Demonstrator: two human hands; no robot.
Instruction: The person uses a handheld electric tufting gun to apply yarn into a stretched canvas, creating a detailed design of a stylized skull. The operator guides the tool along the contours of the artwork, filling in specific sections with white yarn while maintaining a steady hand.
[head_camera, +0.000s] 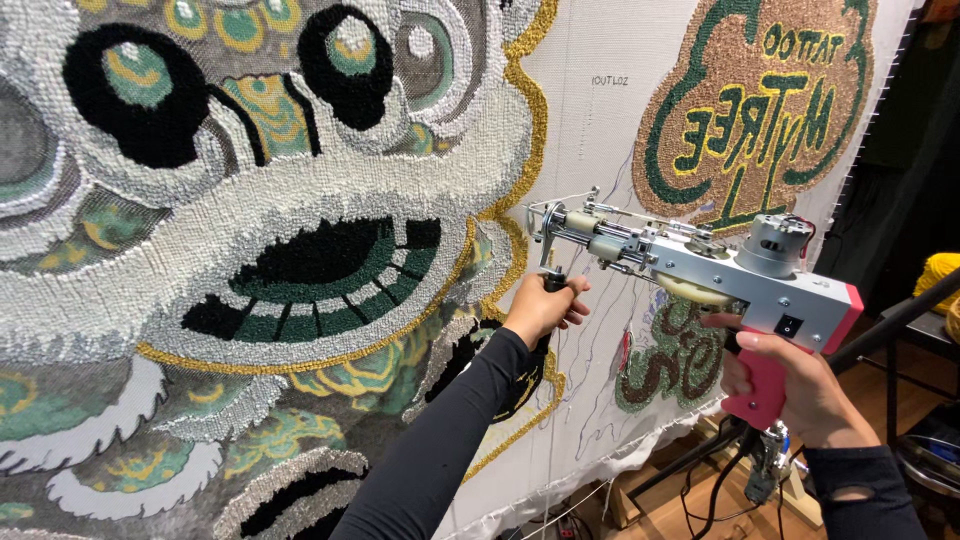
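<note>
Mostly done: big grey-green-black lion-face rug is tufted; bare cloth remains at 3 o'clock of its gold border. Silver tufting gun with pink handle sits there, left hand grip clamped on front handle, right hand grip wrapped around pink handle.

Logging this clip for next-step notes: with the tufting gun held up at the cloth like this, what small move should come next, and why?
Probably press the tufting gun forward so its needle tip meets the bare backing cloth. The left hand grips the front handle and the right hand the pink rear grip, so both hands are set. The tip sits beside the gold outline, but whether it already touches the cloth cannot be told.
</note>
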